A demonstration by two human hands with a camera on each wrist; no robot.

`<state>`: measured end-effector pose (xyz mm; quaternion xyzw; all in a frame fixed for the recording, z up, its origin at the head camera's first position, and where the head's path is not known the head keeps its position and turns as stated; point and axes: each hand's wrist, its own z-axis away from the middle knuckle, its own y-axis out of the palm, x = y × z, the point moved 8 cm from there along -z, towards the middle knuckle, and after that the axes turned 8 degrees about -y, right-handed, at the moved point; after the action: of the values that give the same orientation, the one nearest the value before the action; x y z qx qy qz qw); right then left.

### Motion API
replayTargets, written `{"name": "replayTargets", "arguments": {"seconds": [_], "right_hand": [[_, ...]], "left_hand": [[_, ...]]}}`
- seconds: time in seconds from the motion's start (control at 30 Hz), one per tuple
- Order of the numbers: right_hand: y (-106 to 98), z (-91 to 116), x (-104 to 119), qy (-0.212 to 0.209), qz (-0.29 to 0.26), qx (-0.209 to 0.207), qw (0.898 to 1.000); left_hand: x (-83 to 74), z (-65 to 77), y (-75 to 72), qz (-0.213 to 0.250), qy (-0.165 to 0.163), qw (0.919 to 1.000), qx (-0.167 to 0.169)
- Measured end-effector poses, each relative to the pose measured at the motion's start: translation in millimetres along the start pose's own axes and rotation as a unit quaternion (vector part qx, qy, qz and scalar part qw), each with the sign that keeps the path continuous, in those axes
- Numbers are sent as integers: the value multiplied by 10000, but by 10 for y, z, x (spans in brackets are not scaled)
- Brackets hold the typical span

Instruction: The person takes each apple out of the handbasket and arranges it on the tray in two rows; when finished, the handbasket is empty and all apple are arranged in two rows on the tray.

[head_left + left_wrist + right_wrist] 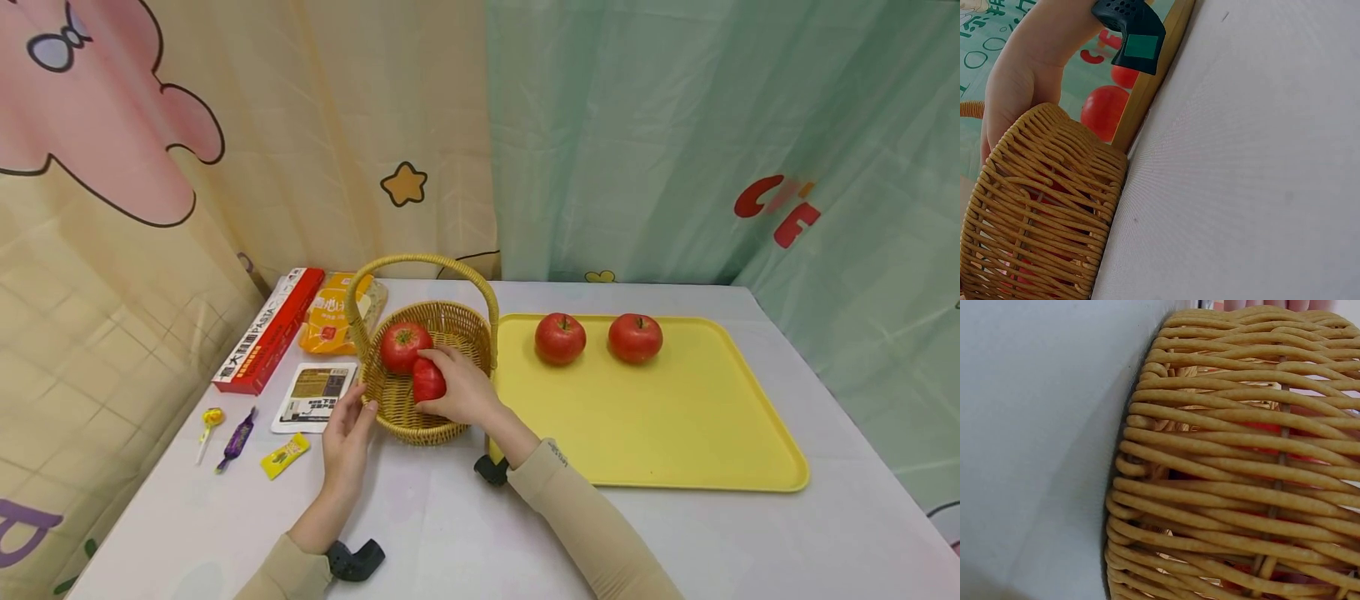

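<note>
A curtain (600, 150) hangs behind a table (450, 533) covered in white. A yellow tray (645, 425) lies on the right part of the table. A wicker basket (420, 434) with an arched handle stands upright just beside the tray's left edge. Left of the basket are a red and white pasta box (270, 329), an orange bag (328, 319) and a flat white packet (313, 398). The right hand (467, 390) reaches into the basket, its fingers and thumb curled around one apple (429, 382). The left hand (348, 429) touches the basket's near left side, fingers and thumb relaxed and slightly apart, not wrapped around it. A second apple (403, 347) lies in the basket beside the gripped one. A third apple (560, 338) and a fourth apple (635, 338) sit apart along the tray's far side. Nearest the table's left edge lie a purple sweet (237, 440), a yellow sweet (286, 455) and a lollipop (213, 416).
</note>
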<state>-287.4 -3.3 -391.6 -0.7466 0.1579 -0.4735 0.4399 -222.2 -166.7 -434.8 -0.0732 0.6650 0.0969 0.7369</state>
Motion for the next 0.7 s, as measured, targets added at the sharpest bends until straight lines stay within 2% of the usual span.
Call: {"name": "replayTargets", "arguments": {"seconds": [0.23,0.7], "right_hand": [[8,-1,-17,37,309,21,9995],[9,6,10,46,393,16,9992]], "left_hand": [[2,-5,2,59,56,10000,-18],[1,0,-14,35,-3,10000,-85]]}}
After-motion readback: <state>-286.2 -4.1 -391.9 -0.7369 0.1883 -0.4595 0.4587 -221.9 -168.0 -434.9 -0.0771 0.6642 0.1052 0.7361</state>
